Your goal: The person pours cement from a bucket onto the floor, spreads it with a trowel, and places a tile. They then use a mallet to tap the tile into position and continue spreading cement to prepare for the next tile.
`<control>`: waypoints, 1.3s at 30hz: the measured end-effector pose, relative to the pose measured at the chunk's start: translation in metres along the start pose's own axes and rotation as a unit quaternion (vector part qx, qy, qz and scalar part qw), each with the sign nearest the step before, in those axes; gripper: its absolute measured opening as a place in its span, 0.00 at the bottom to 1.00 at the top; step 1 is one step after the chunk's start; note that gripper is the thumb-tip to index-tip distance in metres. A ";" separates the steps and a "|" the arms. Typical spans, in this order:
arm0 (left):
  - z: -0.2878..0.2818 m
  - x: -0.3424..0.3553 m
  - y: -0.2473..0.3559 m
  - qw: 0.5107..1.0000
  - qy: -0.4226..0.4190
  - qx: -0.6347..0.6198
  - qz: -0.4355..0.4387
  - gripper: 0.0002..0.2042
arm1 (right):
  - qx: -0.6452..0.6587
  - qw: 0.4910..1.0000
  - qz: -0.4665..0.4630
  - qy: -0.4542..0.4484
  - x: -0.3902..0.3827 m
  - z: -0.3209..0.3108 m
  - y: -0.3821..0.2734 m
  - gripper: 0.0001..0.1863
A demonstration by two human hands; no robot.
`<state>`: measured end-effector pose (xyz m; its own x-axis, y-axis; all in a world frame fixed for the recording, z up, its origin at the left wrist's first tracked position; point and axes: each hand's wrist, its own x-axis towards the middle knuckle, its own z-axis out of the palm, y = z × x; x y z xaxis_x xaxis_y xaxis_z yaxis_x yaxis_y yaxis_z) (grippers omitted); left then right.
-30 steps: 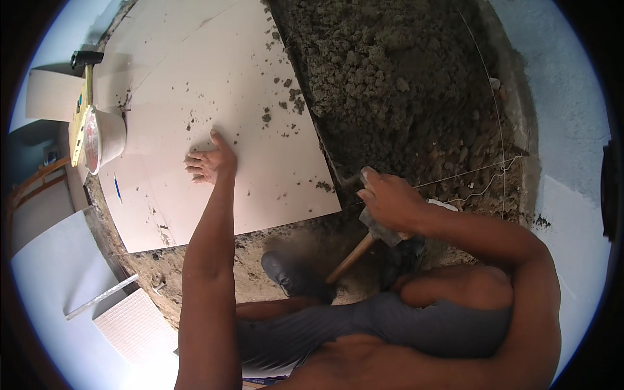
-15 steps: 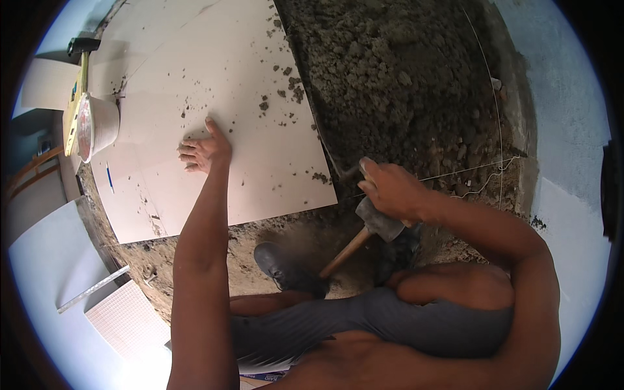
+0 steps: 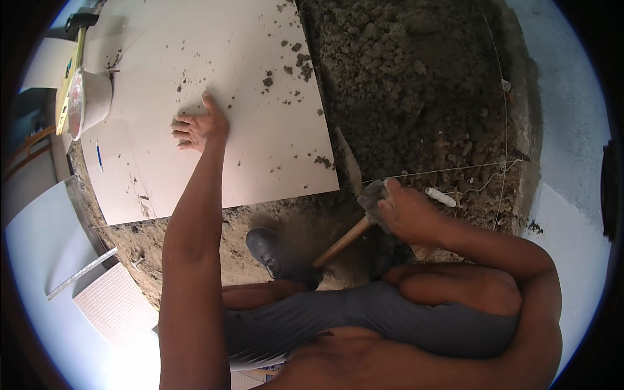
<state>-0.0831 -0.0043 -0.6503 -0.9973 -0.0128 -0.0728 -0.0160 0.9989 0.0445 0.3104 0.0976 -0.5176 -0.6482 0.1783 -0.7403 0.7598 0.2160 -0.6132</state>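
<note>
My left hand (image 3: 200,125) lies flat on a large pale floor tile (image 3: 260,156), fingers stretched and thumb apart. My right hand (image 3: 411,211) is closed around a trowel, its handle hidden in my grip. The narrow grey trowel blade (image 3: 350,162) points away from me, tilted beside the tile's right edge. Just below the blade, by my right fingers, is the dark head of a mallet (image 3: 374,200). Its wooden handle (image 3: 343,242) slants down toward my shoe. Crumbs of mortar (image 3: 302,65) are scattered over the tile.
Lumpy mortar (image 3: 403,84) fills the ground right of the tile, up to the blue wall (image 3: 572,130). A string (image 3: 448,170) crosses it near a white spool (image 3: 441,196). At left are a bucket (image 3: 96,97), a hammer (image 3: 81,23), a pencil (image 3: 99,156) and a gridded tile (image 3: 117,302).
My right hand has moved slightly nearer and right, showing more of the trowel blade. The white spool has come into sight. My left hand remains on the tile; the whole view has shifted slightly.
</note>
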 end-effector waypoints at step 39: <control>-0.003 -0.005 0.004 1.000 -0.007 -0.007 0.002 0.51 | -0.101 0.992 -0.053 -0.054 0.046 -0.057 -0.017 0.15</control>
<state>-0.0783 -0.0004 -0.6467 -0.9962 -0.0077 -0.0863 -0.0129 0.9981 0.0597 0.2642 0.1567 -0.5256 -0.7063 0.0428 -0.7066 0.6551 0.4177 -0.6296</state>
